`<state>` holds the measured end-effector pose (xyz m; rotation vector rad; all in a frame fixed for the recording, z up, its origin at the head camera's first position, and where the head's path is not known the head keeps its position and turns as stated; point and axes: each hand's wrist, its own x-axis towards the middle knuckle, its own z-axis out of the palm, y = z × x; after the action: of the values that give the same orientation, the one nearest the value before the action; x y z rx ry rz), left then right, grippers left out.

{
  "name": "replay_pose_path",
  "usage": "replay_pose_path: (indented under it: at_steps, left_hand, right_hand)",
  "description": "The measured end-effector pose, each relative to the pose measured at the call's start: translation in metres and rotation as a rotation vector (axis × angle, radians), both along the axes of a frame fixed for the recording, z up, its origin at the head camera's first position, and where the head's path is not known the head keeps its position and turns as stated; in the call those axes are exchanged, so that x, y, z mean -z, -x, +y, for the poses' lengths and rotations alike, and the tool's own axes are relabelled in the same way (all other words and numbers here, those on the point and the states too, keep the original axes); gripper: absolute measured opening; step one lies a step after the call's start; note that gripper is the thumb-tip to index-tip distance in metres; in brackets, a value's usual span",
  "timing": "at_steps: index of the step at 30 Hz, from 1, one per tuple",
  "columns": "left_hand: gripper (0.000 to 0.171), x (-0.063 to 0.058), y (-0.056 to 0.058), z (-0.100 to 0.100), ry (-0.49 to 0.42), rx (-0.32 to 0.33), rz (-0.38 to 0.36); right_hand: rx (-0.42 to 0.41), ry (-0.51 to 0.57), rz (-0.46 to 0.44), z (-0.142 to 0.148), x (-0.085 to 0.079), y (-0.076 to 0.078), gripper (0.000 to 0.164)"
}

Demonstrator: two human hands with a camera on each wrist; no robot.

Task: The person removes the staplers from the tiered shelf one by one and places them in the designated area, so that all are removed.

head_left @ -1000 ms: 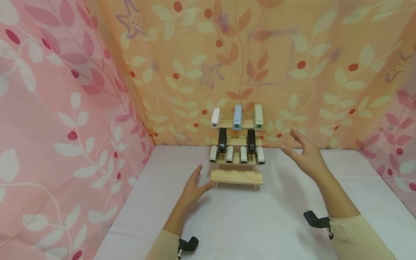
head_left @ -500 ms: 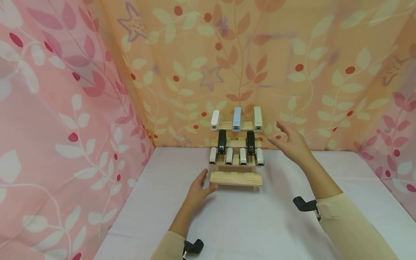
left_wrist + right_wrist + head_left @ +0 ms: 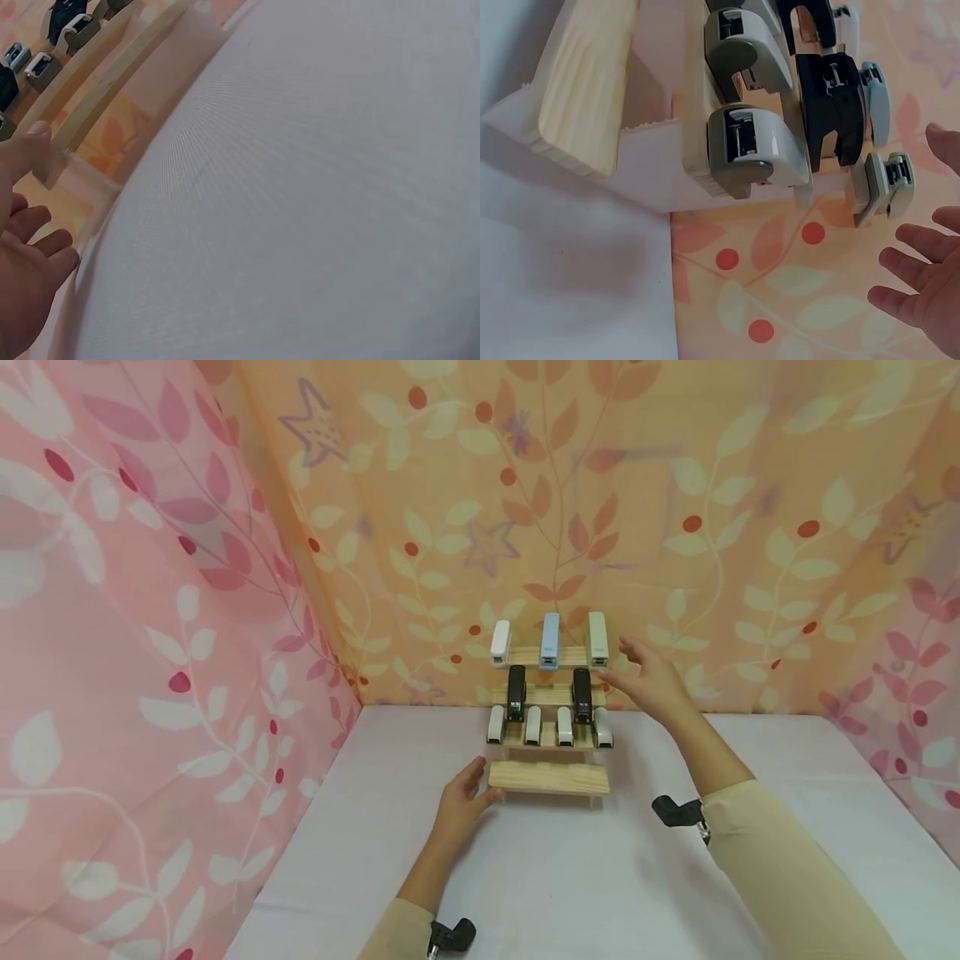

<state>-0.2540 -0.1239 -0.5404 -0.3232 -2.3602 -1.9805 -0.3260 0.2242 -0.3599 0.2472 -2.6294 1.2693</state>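
A tiered wooden rack holds staplers in the middle of the head view. On its top tier stand a white stapler (image 3: 500, 643), a light blue stapler (image 3: 550, 642) and a pale green stapler (image 3: 597, 641). Below are two black staplers (image 3: 516, 693) and a row of several small white staplers (image 3: 565, 727). My left hand (image 3: 457, 814) is at the left end of the bare lowest board (image 3: 550, 778), thumb by its corner; whether it touches is unclear. My right hand (image 3: 660, 689) hovers just right of the green stapler, fingers spread apart; in the right wrist view a gap separates them.
The rack stands on a white-covered table (image 3: 555, 885), close to an orange patterned curtain (image 3: 420, 593) behind it. A pink patterned curtain (image 3: 150, 693) borders the left side. Each wrist carries a small black camera (image 3: 677, 811).
My right hand has moved left, close to the top tier's right end. The left hand has shifted slightly right against the lowest board's end. The staplers stay in place.
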Motion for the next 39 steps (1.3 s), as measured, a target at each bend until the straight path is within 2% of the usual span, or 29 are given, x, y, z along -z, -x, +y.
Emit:
replay_pose_path:
  at_steps: [7, 17, 19, 24, 26, 29, 33, 39]
  left_hand:
    - [0.073, 0.005, 0.0, 0.005, -0.008, -0.017, 0.002]
    - [0.067, 0.008, 0.0, 0.008, -0.046, -0.005, 0.0]
    - [0.065, 0.004, -0.002, 0.01, -0.048, -0.008, -0.002]
    - [0.064, 0.005, -0.001, 0.01, -0.066, -0.018, 0.003]
    - [0.063, 0.009, 0.001, 0.01, -0.062, -0.028, 0.004]
    - [0.06, 0.006, 0.001, 0.011, -0.041, -0.042, 0.002]
    - [0.059, 0.003, 0.0, 0.012, -0.016, -0.039, -0.007]
    - [0.06, 0.007, 0.001, 0.01, -0.023, -0.028, -0.001]
  right_hand:
    - [0.012, -0.02, -0.017, -0.008, 0.001, 0.009, 0.09]
    - [0.037, 0.034, -0.027, -0.021, 0.004, 0.02, 0.082]
    - [0.044, 0.018, -0.023, -0.022, 0.005, 0.021, 0.084]
    - [0.075, -0.018, -0.04, -0.023, 0.005, 0.026, 0.099]
    - [0.09, -0.016, -0.053, -0.024, 0.006, 0.027, 0.101]
    - [0.109, -0.014, -0.061, -0.024, 0.008, 0.029, 0.101]
    - [0.129, -0.01, -0.044, -0.023, 0.008, 0.029, 0.095]
    - [0.152, -0.003, 0.021, -0.023, 0.009, 0.029, 0.069]
